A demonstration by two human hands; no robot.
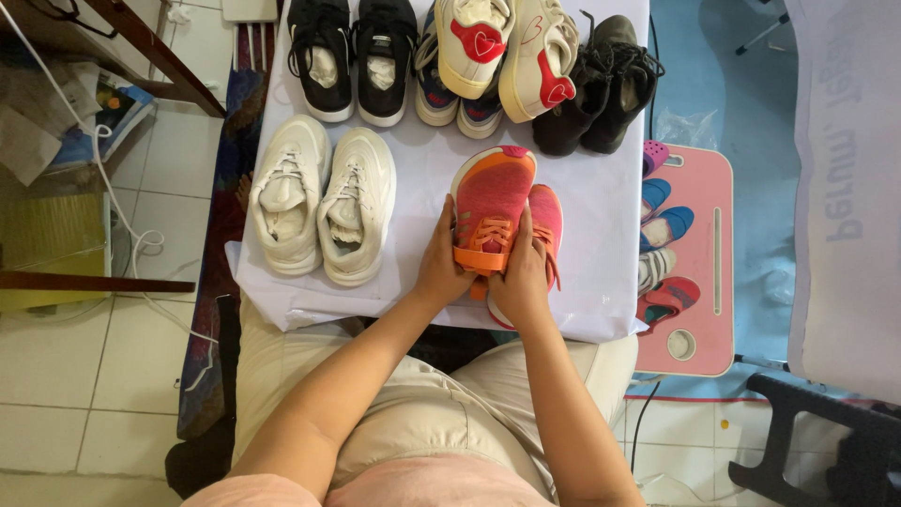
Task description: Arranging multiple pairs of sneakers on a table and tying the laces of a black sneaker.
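The person sits at a small table under a white cloth [601,282]; the left hand [443,268] and the right hand [522,277] are both wrapped around a pink and orange shoe [490,202], holding it tight at the near edge of the table; it tips up a little over its partner, the other pink shoe [547,218], which lies flat under it; just left sit two cream shoes [319,202], side by side; far back stand black trainers [355,56], white shoes with red hearts [507,52] and dark boots [605,89]; to the right, a pink tray [713,282] holds little colourful sandals [662,239].
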